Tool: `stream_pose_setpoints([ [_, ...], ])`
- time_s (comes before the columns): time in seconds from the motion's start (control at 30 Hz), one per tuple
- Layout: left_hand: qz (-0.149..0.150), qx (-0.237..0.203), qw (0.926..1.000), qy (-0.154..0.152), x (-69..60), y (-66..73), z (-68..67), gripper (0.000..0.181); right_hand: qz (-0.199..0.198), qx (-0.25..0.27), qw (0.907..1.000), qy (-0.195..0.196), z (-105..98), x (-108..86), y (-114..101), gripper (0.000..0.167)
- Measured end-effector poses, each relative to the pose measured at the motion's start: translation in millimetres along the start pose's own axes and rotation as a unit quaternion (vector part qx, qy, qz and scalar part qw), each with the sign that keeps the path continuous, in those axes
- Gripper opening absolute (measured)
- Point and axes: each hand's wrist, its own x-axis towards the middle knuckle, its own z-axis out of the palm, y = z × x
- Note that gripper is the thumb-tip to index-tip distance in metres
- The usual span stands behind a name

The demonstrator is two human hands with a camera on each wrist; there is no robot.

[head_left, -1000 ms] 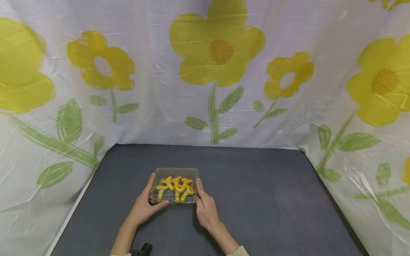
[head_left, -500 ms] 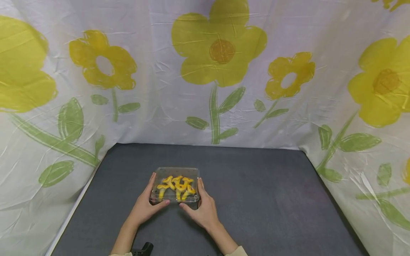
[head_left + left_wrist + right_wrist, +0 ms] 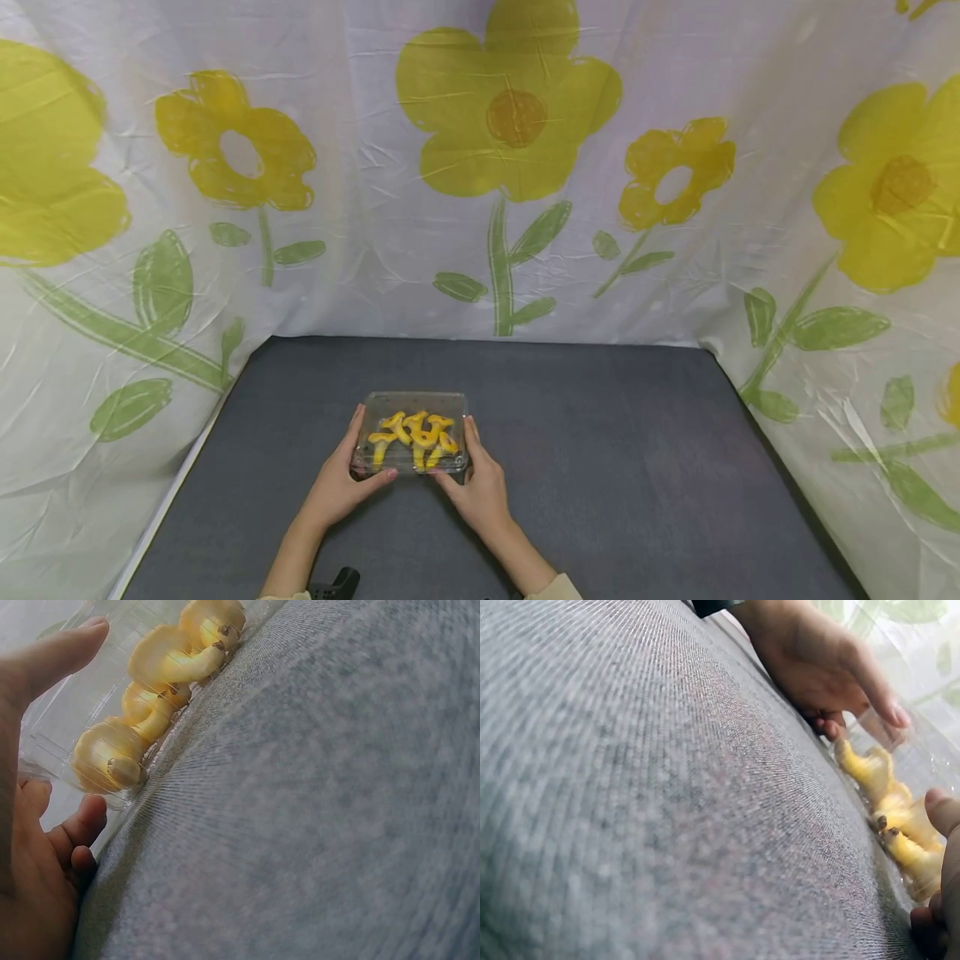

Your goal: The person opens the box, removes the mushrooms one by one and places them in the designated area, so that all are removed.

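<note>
1. One clear plastic box, left of the middle of the dark grey cloth, seemingly resting flat on it.
2. Left hand gripping the box's left end: thumb bent along the near side, other fingers round the left side.
3. Right hand gripping the right end to match: thumb on the near side, fingers up the right side.
4. Both ends held at once, probably to make the box steady and level.
5. About six yellow mushrooms inside, all in one bunch. Hard to count for sure, with caps and stems crossing. Likely in the box to stop any rolling away.
6. Two pale sleeves at the bottom edge.
7. One black thing beside the left wrist, too cut off to name.
8. Five big yellow flowers on the white curtain behind, plus some cut-off bits.
</note>
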Motion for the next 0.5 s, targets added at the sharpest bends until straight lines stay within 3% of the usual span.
stream_pose_setpoints([
  [0.3, -0.006, -0.001, 1.0, 0.003, -0.7, -0.9, 0.5, 0.117, 0.04, 0.062, 0.9966, -0.036, -3.9, 0.6, -1.7, 0.105],
  [0.5, -0.015, 0.001, 0.9999, 0.004, -0.6, 0.7, 0.9, 0.117, 0.081, 0.151, 0.9826, -0.07, -5.2, 1.3, -2.5, 0.111],
])
